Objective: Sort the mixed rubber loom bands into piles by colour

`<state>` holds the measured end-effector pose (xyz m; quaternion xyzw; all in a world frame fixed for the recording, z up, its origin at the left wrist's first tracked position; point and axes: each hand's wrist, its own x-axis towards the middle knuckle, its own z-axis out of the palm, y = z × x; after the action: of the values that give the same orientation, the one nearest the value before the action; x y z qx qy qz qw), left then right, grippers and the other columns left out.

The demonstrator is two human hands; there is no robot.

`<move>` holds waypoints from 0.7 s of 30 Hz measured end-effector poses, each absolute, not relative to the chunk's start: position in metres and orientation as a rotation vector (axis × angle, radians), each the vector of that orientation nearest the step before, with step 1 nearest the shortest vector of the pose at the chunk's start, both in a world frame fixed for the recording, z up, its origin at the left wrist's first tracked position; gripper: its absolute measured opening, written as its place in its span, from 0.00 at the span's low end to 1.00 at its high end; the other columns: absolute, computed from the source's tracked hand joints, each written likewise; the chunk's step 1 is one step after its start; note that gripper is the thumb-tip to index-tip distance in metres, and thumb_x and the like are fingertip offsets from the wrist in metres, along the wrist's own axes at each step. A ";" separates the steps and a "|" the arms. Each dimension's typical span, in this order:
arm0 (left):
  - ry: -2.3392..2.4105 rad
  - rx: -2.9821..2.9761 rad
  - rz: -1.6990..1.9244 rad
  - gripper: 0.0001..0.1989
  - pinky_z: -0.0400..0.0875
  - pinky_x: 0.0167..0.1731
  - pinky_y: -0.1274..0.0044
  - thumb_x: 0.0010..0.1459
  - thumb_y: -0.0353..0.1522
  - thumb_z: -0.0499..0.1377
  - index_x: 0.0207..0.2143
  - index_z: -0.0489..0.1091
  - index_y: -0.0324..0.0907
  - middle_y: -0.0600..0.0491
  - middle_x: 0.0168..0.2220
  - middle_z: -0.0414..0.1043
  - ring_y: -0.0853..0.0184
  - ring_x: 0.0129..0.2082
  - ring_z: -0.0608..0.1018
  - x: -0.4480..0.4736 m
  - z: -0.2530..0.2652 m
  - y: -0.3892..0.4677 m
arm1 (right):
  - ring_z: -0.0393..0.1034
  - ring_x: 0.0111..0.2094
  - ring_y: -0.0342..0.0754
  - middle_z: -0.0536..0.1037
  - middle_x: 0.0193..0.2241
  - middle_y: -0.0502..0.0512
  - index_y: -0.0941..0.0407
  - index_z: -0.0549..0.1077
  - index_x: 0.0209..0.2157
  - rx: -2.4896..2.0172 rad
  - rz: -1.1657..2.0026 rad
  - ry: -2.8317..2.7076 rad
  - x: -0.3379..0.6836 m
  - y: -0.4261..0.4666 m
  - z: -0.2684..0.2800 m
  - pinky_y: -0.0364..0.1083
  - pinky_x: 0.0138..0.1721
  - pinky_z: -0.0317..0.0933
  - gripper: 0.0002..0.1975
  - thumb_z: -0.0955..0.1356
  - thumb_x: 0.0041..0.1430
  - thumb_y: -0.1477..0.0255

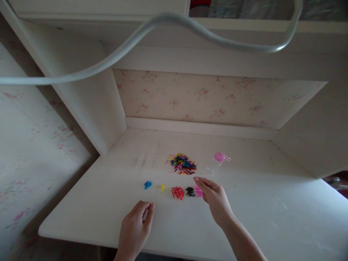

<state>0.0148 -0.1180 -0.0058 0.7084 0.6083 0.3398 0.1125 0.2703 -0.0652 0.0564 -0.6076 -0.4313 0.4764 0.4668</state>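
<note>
A mixed heap of small coloured rubber bands (182,164) lies on the white desk. In front of it is a row of sorted piles: blue bands (147,185), yellow bands (162,187), red bands (177,193), black bands (190,191) and pink bands (199,191). My right hand (213,195) is just right of the pink pile and partly covers it, its thumb and fingers pinched together near the big heap. Closer to the desk's front edge, my left hand (137,223) rests with fingers curled against the thumb. Whatever either pinch holds is too small to see.
A clear container with a pink lid (219,157) lies on the desk right of the heap. White side panels and a floral back panel (201,98) enclose the desk (261,203). A pale cable (108,61) crosses the upper view below a shelf.
</note>
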 end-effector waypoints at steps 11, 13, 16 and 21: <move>1.826 2.206 1.009 0.13 0.65 0.22 0.82 0.61 0.40 0.50 0.29 0.67 0.43 0.56 0.24 0.71 0.72 0.21 0.74 0.019 -0.001 -0.117 | 0.47 0.18 0.38 0.61 0.16 0.46 0.62 0.78 0.40 -1.610 0.944 -0.810 0.323 -0.109 0.040 0.40 0.18 0.41 0.26 0.70 0.48 0.54; 1.844 2.217 1.003 0.13 0.65 0.23 0.82 0.61 0.40 0.50 0.29 0.67 0.44 0.56 0.24 0.72 0.72 0.21 0.74 0.019 -0.001 -0.117 | 0.54 0.19 0.39 0.67 0.18 0.48 0.61 0.78 0.39 -1.664 0.838 -0.858 0.338 -0.111 0.035 0.40 0.19 0.47 0.25 0.69 0.49 0.54; 1.870 2.237 0.997 0.13 0.65 0.23 0.82 0.61 0.41 0.50 0.29 0.67 0.44 0.56 0.24 0.72 0.71 0.22 0.74 0.019 -0.002 -0.117 | 0.63 0.26 0.43 0.73 0.25 0.52 0.60 0.79 0.35 -1.693 0.700 -1.056 0.352 -0.109 0.029 0.40 0.25 0.55 0.22 0.67 0.52 0.55; 1.926 2.237 0.953 0.13 0.63 0.22 0.83 0.61 0.41 0.50 0.29 0.68 0.44 0.57 0.23 0.72 0.73 0.21 0.74 0.020 -0.004 -0.117 | 0.64 0.26 0.42 0.71 0.24 0.50 0.55 0.79 0.33 -1.814 0.553 -1.437 0.358 -0.097 0.022 0.40 0.28 0.55 0.19 0.62 0.58 0.58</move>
<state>0.0199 -0.1168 -0.0038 0.7210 0.6208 0.3072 0.0199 0.3579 -0.0972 0.0217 -0.7077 -0.5607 0.2157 0.3717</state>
